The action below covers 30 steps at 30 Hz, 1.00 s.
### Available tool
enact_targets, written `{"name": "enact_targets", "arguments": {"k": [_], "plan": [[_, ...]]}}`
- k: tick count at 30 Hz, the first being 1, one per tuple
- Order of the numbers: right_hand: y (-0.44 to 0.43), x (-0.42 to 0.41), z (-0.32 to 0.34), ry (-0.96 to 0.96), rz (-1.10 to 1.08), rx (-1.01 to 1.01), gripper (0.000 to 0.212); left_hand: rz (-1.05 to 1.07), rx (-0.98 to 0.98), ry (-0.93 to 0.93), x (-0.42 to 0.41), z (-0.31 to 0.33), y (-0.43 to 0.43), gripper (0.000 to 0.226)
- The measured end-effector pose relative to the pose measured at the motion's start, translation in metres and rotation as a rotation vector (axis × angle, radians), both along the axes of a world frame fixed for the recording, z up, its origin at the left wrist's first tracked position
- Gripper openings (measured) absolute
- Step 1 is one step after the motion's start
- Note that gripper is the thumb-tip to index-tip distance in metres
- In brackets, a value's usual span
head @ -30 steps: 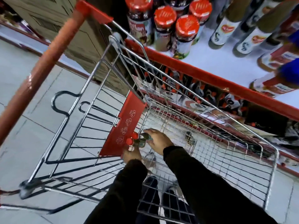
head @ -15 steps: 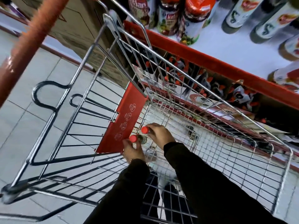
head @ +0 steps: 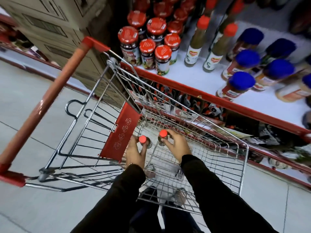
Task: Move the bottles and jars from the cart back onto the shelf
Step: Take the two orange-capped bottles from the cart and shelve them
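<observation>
Both hands down in the cart (head: 242,148), each closed on one red-capped bottle.

Your left hand (head: 134,153) grips the left bottle (head: 142,139) just under its cap; your right hand (head: 176,144) grips the right bottle (head: 163,134) the same way. Both stand upright near the red flap (head: 120,132). Treat them as glass: likely heavy, rigid, smooth and breakable. Hold the neck firmly, lift straight up clear of the wire, and set them on the shelf (head: 202,79) beside the matching bottles (head: 193,47).

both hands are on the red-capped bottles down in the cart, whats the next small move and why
Probably lift both straight up out of the cart. The left hand and right hand each have a grip on an upright bottle, left bottle, right bottle, and matching bottles stand on the shelf.
</observation>
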State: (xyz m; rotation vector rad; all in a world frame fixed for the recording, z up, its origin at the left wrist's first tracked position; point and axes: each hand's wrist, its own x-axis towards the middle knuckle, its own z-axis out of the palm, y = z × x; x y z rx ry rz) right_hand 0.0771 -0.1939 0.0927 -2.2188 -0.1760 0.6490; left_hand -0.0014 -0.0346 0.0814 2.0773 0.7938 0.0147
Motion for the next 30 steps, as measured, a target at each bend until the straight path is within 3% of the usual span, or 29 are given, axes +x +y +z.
{"name": "enact_targets", "arguments": {"k": [8,18,22,30], "plan": [[-0.053,0.014,0.084,-0.193,-0.128,0.078,0.049,-0.190,0.048,-0.403,0.032,0.071,-0.014,0.019],[-0.072,0.062,0.171,-0.516,-0.365,0.201,0.040,-0.205,-0.076,-0.680,0.123,0.159,-0.037,0.021],[-0.069,0.089,0.193,-0.574,-0.459,0.244,0.030,-0.226,-0.189,-0.743,0.163,0.187,-0.049,0.022],[-0.065,0.135,0.192,-0.576,-0.486,0.136,0.033,-0.304,-0.150,-0.680,0.224,0.185,-0.054,0.024]]}}
